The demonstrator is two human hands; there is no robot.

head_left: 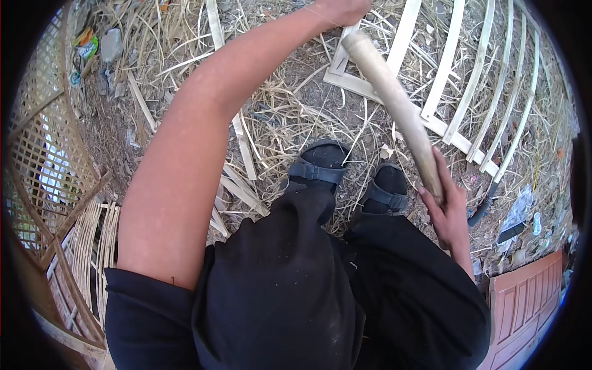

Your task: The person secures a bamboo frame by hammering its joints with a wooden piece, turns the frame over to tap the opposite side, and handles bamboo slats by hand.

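Observation:
My right hand [449, 213] is closed round the lower end of a thick, pale wooden stick [398, 102], which slants up and to the left. At the top edge, my left hand [345, 9] is bent down near the upper corner of a frame of flat pale strips [456, 139]; its fingers are mostly cut off by the view edge, so what they hold is hidden. The strips of the frame fan out toward the upper right from a long bottom strip. The stick passes over this bottom strip.
Thin shavings [277, 111] litter the ground around my sandalled feet [317, 172]. A woven lattice panel [46, 142] stands at the left. A reddish panelled board [524, 302] lies at the lower right, below a clear plastic piece [518, 209]. A grey stone [111, 45] is upper left.

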